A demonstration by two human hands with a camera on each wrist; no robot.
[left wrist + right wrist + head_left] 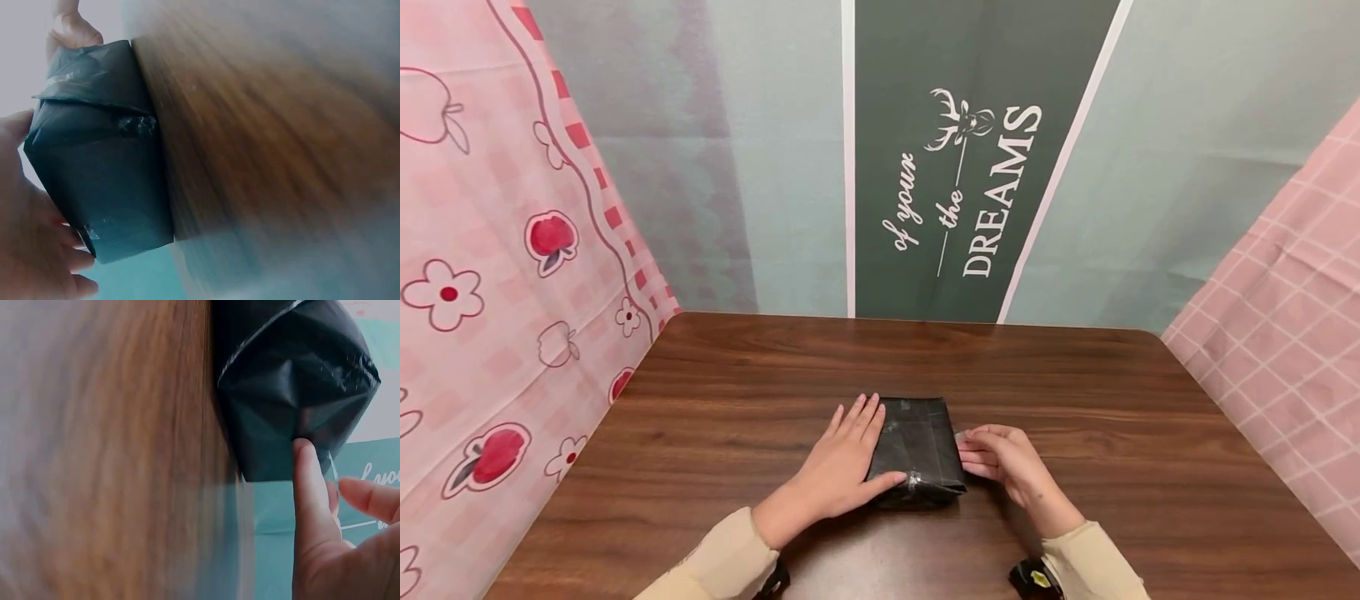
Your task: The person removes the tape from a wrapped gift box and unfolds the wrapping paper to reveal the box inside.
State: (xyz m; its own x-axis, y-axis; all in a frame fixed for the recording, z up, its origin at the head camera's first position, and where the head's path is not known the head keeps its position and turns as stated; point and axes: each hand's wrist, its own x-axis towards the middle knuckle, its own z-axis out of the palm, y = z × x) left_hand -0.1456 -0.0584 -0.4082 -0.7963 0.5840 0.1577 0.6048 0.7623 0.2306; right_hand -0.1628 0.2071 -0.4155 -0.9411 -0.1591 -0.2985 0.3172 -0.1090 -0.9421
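Black package (917,442) is flat on the desk (737,375), toward the near side, roughly mid-width, right between our hands. Key relation: it lies just left of our right fingers and under and right of our left hand (842,462). Neither hand is nearer; both touch it.

Long axis seems to run near-far, but the view is foreshortened, so we don't swear to it.

Left: four fingers straight, fairly close together, pointing far along the left edge of the top. Thumb spread wide, at the near edge by a shiny taped patch (913,481).

Right: hand (1015,467) beside the right side. One straight finger touches the folded wrap there. The upper fingers look to pinch a clear strip (961,437), probably tape; its far end is too small to trace.

Our read: the next bit turns on that right side. We'd press leftward, square to the long axis, with the left hand bracing opposite so the package doesn't slide.
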